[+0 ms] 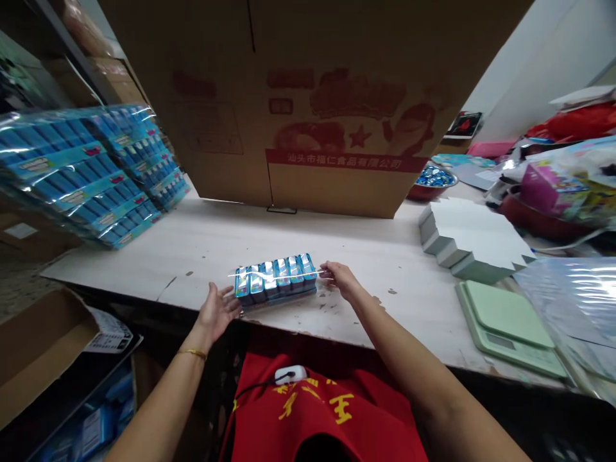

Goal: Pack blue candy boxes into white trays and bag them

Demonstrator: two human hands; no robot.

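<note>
Near the front edge of the table lies a row of small blue packs (275, 280) with shiny tops, in what looks like thin clear plastic wrap. A bright thin line, seemingly the wrap's edge, runs across the tops and past both ends. At the right end, my right hand (337, 277) pinches that plastic edge between thumb and fingers. My left hand (217, 312) is open at the left end, palm turned up and fingers spread, its fingertips close to the packs. Whether those fingertips touch the wrap I cannot tell.
A large cardboard box (231, 173) stands at the back. Wrapped blue trays (72, 173) are stacked at left, above an open carton (43, 346). To the right are white card sheets (474, 231), a green scale (510, 321) and a bowl (428, 192) of blue pieces.
</note>
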